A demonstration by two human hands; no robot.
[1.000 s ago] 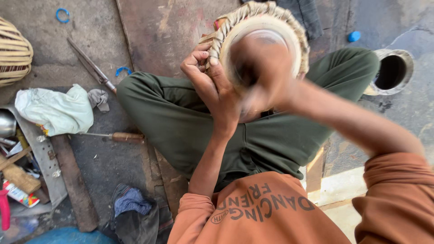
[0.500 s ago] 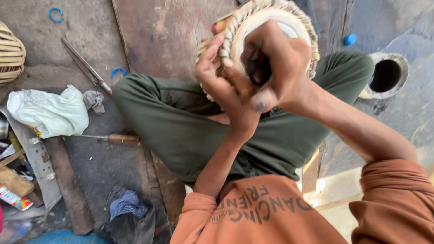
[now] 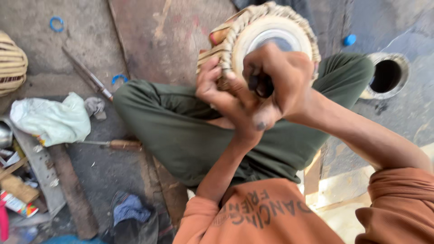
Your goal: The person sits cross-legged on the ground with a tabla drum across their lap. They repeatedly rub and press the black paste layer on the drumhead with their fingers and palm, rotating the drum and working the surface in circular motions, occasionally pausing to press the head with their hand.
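Observation:
A small drum (image 3: 271, 31) with a pale skin head and braided leather rim rests between my green-trousered legs. My left hand (image 3: 221, 92) grips its near-left rim. My right hand (image 3: 280, 79) is closed around a small dark object and presses it against the drum head. The dark object is mostly hidden by my fingers.
A file with a wooden handle (image 3: 113, 144) and a long metal tool (image 3: 88, 77) lie on the floor at left. A crumpled pale bag (image 3: 52, 119), a woven basket (image 3: 11, 63) and clutter sit far left. A round metal ring (image 3: 386, 77) lies at right.
My right hand has shifted slightly down and left across the drum head, and the view has drifted a little. The left hand keeps its grip on the rim.

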